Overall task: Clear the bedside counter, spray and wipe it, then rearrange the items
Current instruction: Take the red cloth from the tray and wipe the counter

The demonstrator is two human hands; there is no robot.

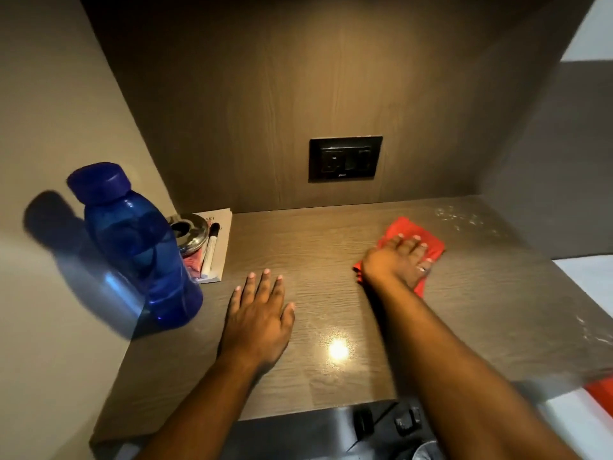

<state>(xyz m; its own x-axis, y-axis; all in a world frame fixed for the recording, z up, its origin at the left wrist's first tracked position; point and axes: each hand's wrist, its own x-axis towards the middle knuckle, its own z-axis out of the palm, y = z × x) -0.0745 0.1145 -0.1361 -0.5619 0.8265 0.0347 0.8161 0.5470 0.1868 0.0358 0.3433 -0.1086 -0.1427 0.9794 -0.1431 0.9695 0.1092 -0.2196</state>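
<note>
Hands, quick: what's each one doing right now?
Left hand: open, flat on the counter, holding nothing.
Right hand: open, straight fingers pressing the red cloth.

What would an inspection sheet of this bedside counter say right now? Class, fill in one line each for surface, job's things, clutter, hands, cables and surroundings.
Surface: wood-grain counter, wet streaks and droplets at the far right, lamp glare near the front.
Job's things: red cloth flat on the counter, right of centre.
Clutter: blue bottle upright at the left; beside it a metal-lidded jar and a pen on a notepad.
Hands: right hand presses the cloth with straight fingers; left hand lies flat on the bare counter.
Cables: nothing seen.
Surroundings: black socket plate on the wooden back panel.
</note>
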